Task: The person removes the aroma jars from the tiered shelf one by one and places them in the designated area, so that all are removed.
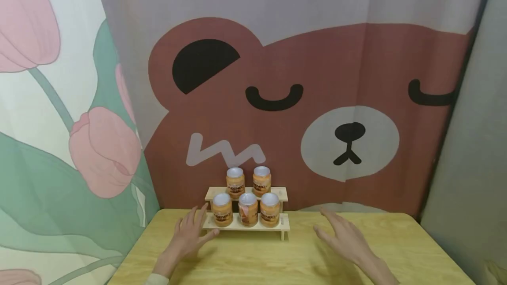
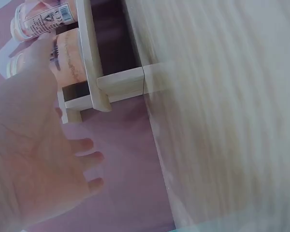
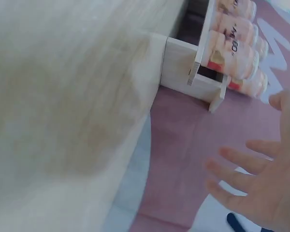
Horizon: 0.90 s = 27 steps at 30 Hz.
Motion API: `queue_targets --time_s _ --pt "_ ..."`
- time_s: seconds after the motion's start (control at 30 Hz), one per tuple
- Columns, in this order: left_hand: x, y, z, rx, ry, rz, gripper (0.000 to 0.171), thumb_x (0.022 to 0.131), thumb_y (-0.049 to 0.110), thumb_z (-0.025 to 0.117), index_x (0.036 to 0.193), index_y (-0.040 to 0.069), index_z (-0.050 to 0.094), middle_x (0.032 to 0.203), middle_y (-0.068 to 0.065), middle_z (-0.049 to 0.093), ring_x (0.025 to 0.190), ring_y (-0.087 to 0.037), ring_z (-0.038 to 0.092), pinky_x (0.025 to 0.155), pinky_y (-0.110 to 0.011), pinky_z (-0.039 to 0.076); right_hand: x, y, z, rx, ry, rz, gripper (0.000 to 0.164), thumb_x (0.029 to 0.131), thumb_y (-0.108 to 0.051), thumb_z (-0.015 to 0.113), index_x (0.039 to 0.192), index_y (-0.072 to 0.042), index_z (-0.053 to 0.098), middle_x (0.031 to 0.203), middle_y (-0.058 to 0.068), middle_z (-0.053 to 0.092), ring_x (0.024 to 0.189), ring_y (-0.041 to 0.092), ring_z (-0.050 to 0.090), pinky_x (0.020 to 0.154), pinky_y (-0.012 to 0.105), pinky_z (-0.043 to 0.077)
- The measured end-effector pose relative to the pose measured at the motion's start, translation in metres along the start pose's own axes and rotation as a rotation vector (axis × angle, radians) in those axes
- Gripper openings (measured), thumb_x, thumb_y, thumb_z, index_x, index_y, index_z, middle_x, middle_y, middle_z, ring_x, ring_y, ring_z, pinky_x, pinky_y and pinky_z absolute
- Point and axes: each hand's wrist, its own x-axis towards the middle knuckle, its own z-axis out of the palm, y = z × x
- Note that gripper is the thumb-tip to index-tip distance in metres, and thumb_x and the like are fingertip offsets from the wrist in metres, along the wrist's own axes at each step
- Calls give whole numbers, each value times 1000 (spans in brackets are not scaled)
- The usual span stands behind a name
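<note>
Left hand (image 1: 190, 234) near five orange cans (image 1: 248, 215), contents hidden.

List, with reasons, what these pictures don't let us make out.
Left wrist view: part of the leftmost front can, hidden by the left hand.
Right wrist view: most of the rear left can, hidden behind the front cans.
Head view: small print on the middle front can, too small; rest of the right forearm, cut off below.
</note>
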Motion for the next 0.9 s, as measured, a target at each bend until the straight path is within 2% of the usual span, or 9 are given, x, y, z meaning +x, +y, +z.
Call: queue_targets --time_s 0.07,0.13,0.23,0.37,0.47,0.57,0.67,0.8,0.9 --pt "1 0 -1 -19 16 2 102 87 62 72 162 14 24 151 -31 37 131 -52 43 102 -78 26 9 -6 -2 -13 26 -46 62 98 -60 58 143 -17 59 128 6 68 96 26 70 67 42 56" --pt "3 0 -3 -46 14 -3 108 84 57 78 163 15 18 151 -32 37 130 -53 44 100 -79 29 17 -11 -5 -27 48 -92 54 99 -52 63 141 -18 61 122 3 70 88 21 70 56 32 51" --pt "8 -2 -4 -115 9 -3 115 82 53 83 164 15 13 150 -33 38 129 -53 45 96 -79 32 30 -20 -10 -42 77 -154 47 97 -39 70 137 -16 64 119 0 72 91 17 71 52 26 48" --pt "14 -7 -2 -258 -19 1 117 82 52 84 165 16 9 153 -33 33 132 -55 42 95 -80 32 42 -31 -12 -20 76 -170 43 96 -34 72 134 -17 66 118 -4 72 94 14 71 64 32 55" --pt "19 -10 1 -394 -28 20 120 81 46 86 165 14 7 158 -34 24 138 -56 31 100 -79 29 54 -38 -12 22 58 -167 40 97 -36 70 133 -18 66 117 -5 72 94 12 71 72 38 58" --pt "25 -11 6 -540 -38 42 125 79 35 90 164 11 2 163 -32 12 145 -53 18 108 -72 25 65 -43 -11 69 58 -181 38 97 -34 71 131 -17 67 112 -5 74 90 11 71 71 39 58" --pt "29 -10 10 -654 -42 65 131 75 23 94 164 9 -2 164 -31 5 147 -51 12 112 -65 23 76 -47 -9 119 78 -215 35 96 -29 74 127 -13 69 104 -3 75 87 15 72 70 38 58" --pt "30 -6 14 -672 -60 54 135 73 16 95 163 7 -5 164 -31 5 146 -52 14 113 -64 20 91 -53 -6 181 84 -236 29 95 -23 75 120 -9 71 98 -2 75 86 18 72 69 35 58" --pt "31 -4 18 -668 -73 25 134 74 15 94 163 6 -6 164 -30 6 147 -50 14 114 -64 16 101 -57 -1 228 62 -210 26 95 -21 76 116 -8 71 97 -2 74 84 16 71 69 32 58"
